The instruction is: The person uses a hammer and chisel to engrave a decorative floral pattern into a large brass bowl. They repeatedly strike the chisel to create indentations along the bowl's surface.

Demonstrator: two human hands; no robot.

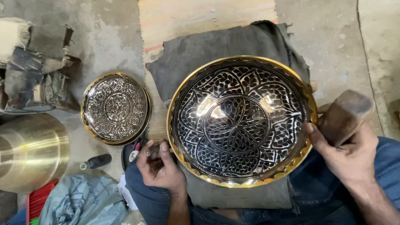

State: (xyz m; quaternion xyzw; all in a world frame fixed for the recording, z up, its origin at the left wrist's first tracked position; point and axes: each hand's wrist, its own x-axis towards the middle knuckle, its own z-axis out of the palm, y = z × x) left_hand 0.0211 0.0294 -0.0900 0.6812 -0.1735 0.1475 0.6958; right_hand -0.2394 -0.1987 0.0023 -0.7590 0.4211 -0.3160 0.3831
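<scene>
A large brass bowl [239, 121] with a black engraved flower pattern and a gold scalloped rim rests on a dark grey cloth [200, 54] over my lap. My left hand [160, 166] is curled at the bowl's lower left rim, fingers closed around a small thin tool whose shape is mostly hidden. My right hand [346, 152] grips a dark wooden mallet-like block [343, 114] and its thumb touches the bowl's right rim.
A smaller engraved brass plate [115, 107] lies on the concrete floor to the left. Further left sit a plain brass vessel [31, 150], a pile of dirty rags [33, 62], a black-handled tool [96, 161] and a grey plastic bag [83, 200]. A striped mat [204, 16] lies beyond.
</scene>
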